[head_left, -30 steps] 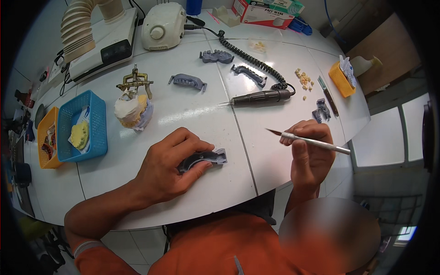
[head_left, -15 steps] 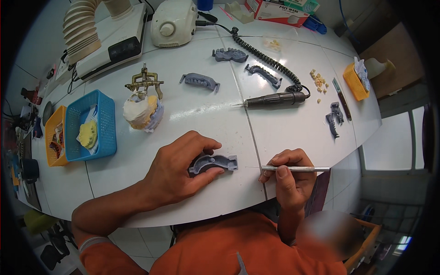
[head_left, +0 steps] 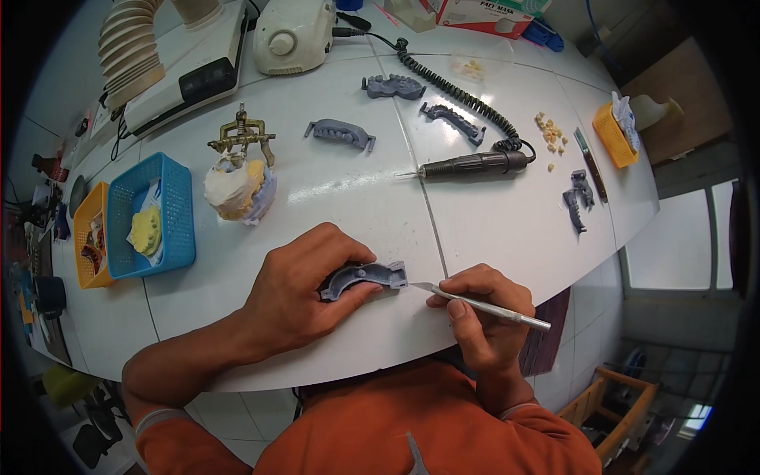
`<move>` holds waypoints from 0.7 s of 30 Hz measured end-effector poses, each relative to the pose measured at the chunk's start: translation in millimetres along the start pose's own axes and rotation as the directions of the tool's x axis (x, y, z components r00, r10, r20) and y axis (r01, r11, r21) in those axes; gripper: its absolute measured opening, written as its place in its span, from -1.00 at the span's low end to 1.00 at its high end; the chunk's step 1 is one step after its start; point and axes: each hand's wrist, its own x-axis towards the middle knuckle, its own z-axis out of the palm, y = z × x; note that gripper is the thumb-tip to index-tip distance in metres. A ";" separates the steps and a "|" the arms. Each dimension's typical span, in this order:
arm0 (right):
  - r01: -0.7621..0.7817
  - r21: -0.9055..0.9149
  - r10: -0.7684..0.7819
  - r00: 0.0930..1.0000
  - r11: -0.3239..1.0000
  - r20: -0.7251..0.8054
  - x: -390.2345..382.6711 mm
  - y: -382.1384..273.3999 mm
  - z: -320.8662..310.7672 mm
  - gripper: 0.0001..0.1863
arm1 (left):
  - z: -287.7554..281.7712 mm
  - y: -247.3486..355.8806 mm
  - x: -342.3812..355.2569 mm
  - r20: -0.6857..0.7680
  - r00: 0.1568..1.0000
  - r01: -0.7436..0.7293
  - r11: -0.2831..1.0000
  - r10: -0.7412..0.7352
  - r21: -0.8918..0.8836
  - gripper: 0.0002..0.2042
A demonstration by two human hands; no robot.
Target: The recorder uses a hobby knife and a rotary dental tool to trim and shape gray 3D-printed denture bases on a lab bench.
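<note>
Brightly lit white tabletop (head_left: pixel 324 190), soft glare left of the black rotary handpiece (head_left: pixel 473 165), gleam on the silver craft knife (head_left: pixel 507 313) below it, bright pale panes (head_left: pixel 666 249) to its lower right amid dimness, fisheye-bowed edges, black vignetted corners

I am bringing the right hand (head_left: pixel 489 331) leftward, toward the grey curved piece (head_left: pixel 366 275). The silver-handled knife (head_left: pixel 507 313), level half a second ago, is now sloping toward the lower right, its tip nearing the piece's right end; contact unclear.

Curved grey piece (head_left: pixel 366 274), hollow side up, beside slim silver knife (head_left: pixel 500 310)
</note>
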 end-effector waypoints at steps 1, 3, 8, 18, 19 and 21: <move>0.045 -0.063 -0.046 0.999 0.997 -0.017 0.5 1.3 2.3 -0.84 | 0.1 -0.1 0.2 -0.005 1.000 -0.004 1.000 0.004 0.001 -0.69; 0.058 -0.108 -0.059 0.998 0.992 -0.010 0.1 2.1 2.9 -0.84 | 0.6 -1.2 -0.3 -0.007 1.000 -0.005 1.000 0.005 -0.001 -0.69; 0.097 -0.186 -0.097 0.995 0.978 0.007 0.3 2.9 2.6 -0.85 | 0.9 -2.0 -1.1 -0.008 1.000 0.005 1.000 -0.005 -0.014 -0.67; 0.081 -0.205 -0.078 0.997 0.975 0.023 -0.4 3.9 3.9 -0.87 | 0.9 -3.2 -2.5 -0.005 1.000 0.004 1.000 -0.004 -0.016 -0.65; 0.076 -0.211 -0.074 0.997 0.974 0.021 -0.6 3.6 3.8 -0.87 | 0.4 -2.4 -2.4 -0.003 1.000 0.007 1.000 -0.007 -0.015 -0.65; 0.080 -0.216 -0.077 0.997 0.973 0.023 0.5 2.4 3.6 -0.86 | -2.0 1.9 -1.1 0.010 1.000 0.021 1.000 -0.021 -0.023 -0.67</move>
